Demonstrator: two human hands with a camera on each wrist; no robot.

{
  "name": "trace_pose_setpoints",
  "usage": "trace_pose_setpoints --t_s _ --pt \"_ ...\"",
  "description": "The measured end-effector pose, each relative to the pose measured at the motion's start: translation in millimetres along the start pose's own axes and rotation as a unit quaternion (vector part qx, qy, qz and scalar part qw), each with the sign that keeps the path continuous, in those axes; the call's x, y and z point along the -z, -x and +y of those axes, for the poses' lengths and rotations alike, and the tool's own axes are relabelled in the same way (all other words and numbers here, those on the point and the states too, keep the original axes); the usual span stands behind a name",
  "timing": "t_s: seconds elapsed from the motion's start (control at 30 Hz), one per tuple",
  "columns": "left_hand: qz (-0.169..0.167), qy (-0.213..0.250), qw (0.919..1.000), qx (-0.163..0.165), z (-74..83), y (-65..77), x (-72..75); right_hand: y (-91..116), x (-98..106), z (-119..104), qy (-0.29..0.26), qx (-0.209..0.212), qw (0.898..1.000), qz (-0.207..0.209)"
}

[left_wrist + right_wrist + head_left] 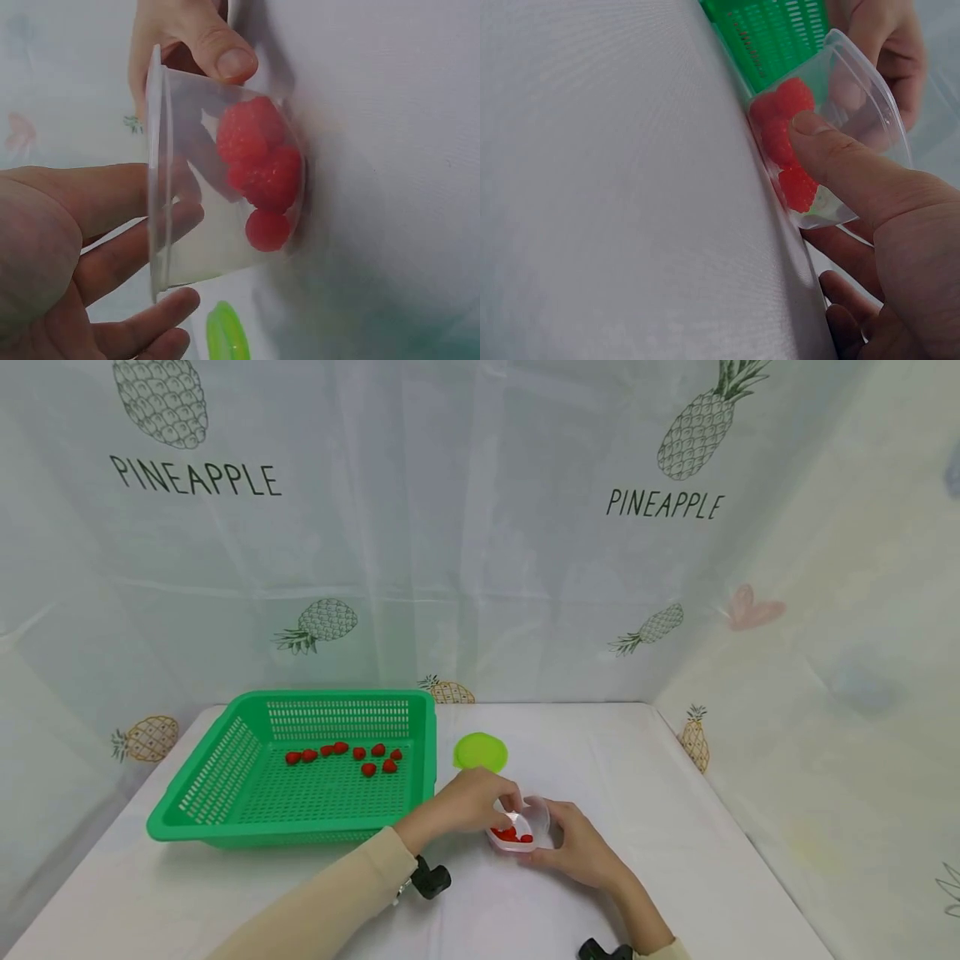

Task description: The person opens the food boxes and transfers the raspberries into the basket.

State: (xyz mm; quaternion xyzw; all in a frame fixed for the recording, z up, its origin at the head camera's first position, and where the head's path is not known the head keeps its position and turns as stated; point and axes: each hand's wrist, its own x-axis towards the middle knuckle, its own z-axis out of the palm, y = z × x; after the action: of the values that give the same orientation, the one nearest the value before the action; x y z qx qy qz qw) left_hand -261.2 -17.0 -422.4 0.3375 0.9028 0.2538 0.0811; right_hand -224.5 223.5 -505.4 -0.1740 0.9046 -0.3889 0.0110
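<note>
A clear plastic container (536, 821) stands on the white table with several red raspberries (264, 161) at its bottom. My right hand (577, 847) grips its right side, the thumb (840, 154) lying along the outer wall. From the left, my left hand (471, 800) reaches into the opening. In the left wrist view its thumb and a finger (124, 251) are inside the rim, apart from the raspberries, with nothing visible between them. The other left fingers lie outside the container.
Left of the hands stands a green plastic basket (300, 814) with several red berries (341, 748) spread on its floor. A bright green round lid (480, 752) lies on the table behind the container. A pineapple-printed curtain (480, 568) hangs behind the table.
</note>
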Motion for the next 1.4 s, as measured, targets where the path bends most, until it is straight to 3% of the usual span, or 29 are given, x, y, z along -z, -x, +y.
trace_pose_setpoints --t_s 0.53,0.83,1.4 --pt "-0.023 -0.079 0.9964 0.019 -0.3 -9.6 -16.8 -2 1 0 0.003 0.008 1.0 0.0" --pt "-0.019 -0.09 0.9953 0.032 4.7 -6.9 -14.4 -4 2 -3 0.001 0.005 1.0 -0.002" --pt "0.019 -0.078 0.9967 0.004 -1.0 -9.1 -21.0 -2 1 -3 0.015 0.017 1.0 0.004"
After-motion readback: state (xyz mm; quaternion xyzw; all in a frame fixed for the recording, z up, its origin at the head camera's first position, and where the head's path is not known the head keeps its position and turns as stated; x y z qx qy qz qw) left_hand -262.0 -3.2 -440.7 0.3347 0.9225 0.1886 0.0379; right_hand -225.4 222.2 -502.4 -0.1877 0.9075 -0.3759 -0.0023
